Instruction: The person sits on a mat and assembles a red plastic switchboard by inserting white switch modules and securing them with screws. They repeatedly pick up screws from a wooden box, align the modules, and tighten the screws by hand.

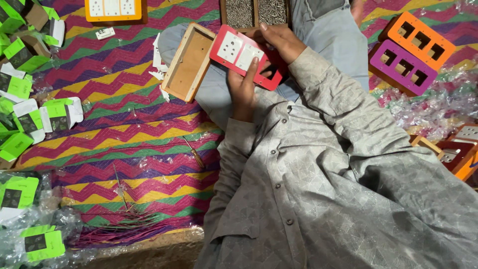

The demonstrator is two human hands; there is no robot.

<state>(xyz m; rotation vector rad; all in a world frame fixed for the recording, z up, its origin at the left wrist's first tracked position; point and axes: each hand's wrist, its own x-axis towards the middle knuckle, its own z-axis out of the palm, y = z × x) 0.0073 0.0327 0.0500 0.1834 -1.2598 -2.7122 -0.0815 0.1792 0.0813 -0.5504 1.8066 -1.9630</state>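
Both hands (pixel 244 92) gripping red switch plate (pixel 244 55)

Orange plate (pixel 418 40) and purple plate (pixel 402 67) lie touching on zigzag mat (pixel 124 134); green packets (pixel 20 84) left; screwdriver (pixel 194 154) near centre.

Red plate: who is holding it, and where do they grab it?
Both hands hold the red plate. The left hand grips its lower edge, thumb on the white sockets; the right hand grips the far end.

red switch plate (pixel 247 57) | two white modules fitted | tilted | held above lap
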